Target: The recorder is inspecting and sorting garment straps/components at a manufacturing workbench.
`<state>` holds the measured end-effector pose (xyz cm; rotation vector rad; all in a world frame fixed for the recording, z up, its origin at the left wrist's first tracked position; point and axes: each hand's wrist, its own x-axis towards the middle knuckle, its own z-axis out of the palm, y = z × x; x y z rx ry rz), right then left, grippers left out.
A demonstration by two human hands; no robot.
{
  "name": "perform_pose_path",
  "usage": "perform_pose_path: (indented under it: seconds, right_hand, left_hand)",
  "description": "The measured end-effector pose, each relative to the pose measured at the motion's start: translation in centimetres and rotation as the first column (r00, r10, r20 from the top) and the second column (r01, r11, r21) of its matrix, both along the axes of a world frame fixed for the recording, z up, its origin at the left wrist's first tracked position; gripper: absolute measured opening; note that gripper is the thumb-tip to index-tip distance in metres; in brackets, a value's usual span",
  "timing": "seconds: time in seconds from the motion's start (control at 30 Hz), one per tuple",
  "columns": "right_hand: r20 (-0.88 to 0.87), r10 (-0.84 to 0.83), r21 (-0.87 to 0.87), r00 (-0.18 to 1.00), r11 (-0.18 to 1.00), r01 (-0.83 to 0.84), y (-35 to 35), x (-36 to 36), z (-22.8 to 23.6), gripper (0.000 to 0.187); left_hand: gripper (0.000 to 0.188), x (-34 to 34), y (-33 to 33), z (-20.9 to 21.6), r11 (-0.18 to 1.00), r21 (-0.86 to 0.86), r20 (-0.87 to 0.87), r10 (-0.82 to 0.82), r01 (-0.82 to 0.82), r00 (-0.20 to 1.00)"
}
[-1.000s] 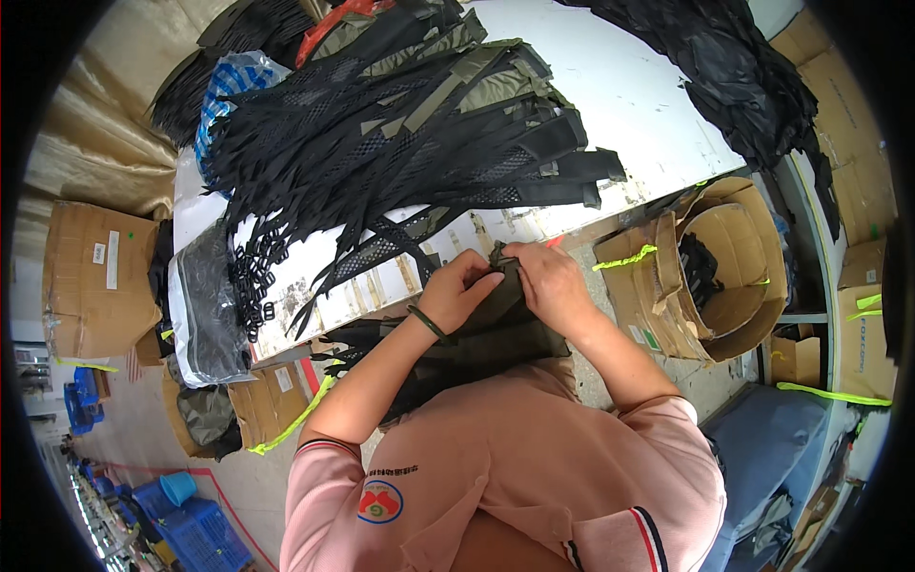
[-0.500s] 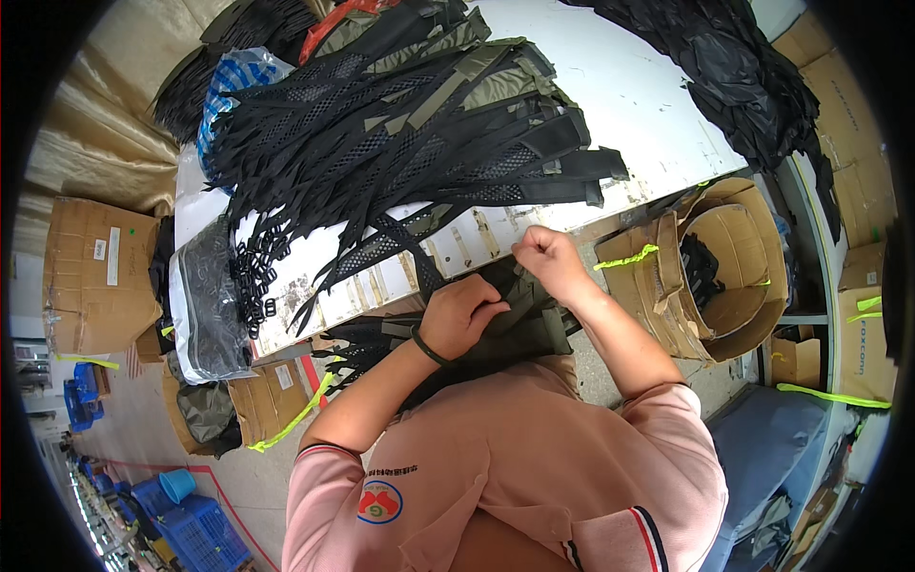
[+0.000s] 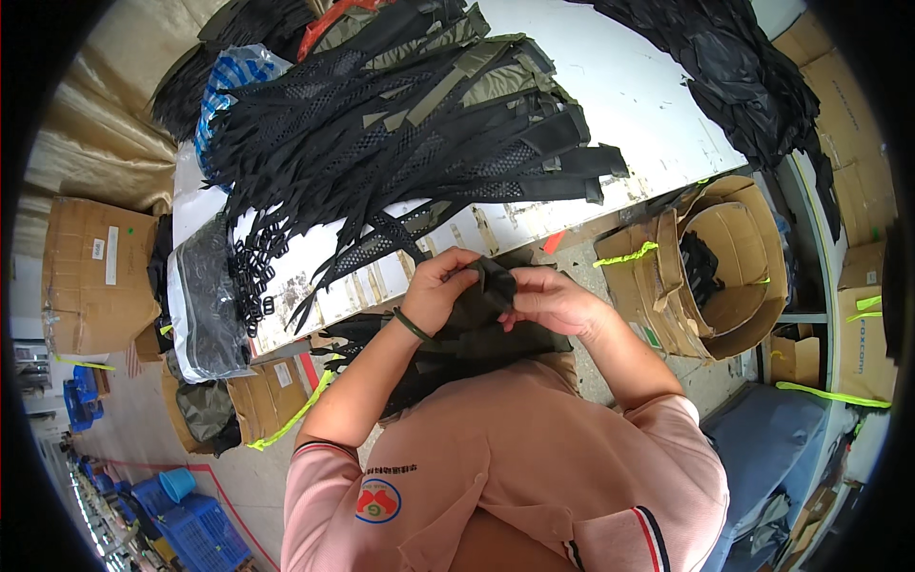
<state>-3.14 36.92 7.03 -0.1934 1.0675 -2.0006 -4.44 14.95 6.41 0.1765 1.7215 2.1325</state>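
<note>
Between my hands, at the table's near edge, is a dark olive and black fabric piece (image 3: 494, 291). My left hand (image 3: 440, 289) pinches its left side, thumb against fingers. On its right side my right hand (image 3: 553, 301) grips the cloth with bent fingers. More of the dark fabric and some black straps (image 3: 367, 355) hang down over my lap, partly hidden by my forearms. Just beyond my hands lies a large heap of black mesh and webbing pieces (image 3: 381, 143) with olive cloth parts, spread over the white table (image 3: 610, 71).
Black plastic buckles (image 3: 254, 276) lie beside a clear plastic bag (image 3: 205, 319) on the table's left end. An open cardboard box (image 3: 658, 286) with black items stands at right. Another carton (image 3: 267, 400) is below the table at left. Black sheeting (image 3: 724, 71) covers the far right corner.
My right hand has come down and left from the table edge onto the fabric. My left hand has shifted slightly up and left, and the cloth is now raised between both hands.
</note>
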Motion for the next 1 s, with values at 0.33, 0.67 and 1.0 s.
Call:
perform_pose_path:
  seconds: [0.33,0.67,1.0]
  right_hand:
    - [-0.549,-0.225,0.380,0.805,0.790,0.480,-1.2,0.2,-0.4,0.010]
    - [-0.400,-0.156,0.469,0.903,0.812,0.348,-0.8,-1.0,2.7,0.010]
    - [-0.320,-0.100,0.667,0.942,0.683,0.299,12.1,0.0,0.9,0.007]
  left_hand:
    - [0.027,0.1,0.9,2.1,0.882,-0.464,-0.139,-0.160,0.079,0.977]
    - [0.037,-0.3,0.3,0.4,0.906,-0.399,0.188,-0.072,0.143,0.979]
    - [0.028,4.0,-8.6,3.8,0.525,-0.745,0.056,-0.564,0.410,0.824]
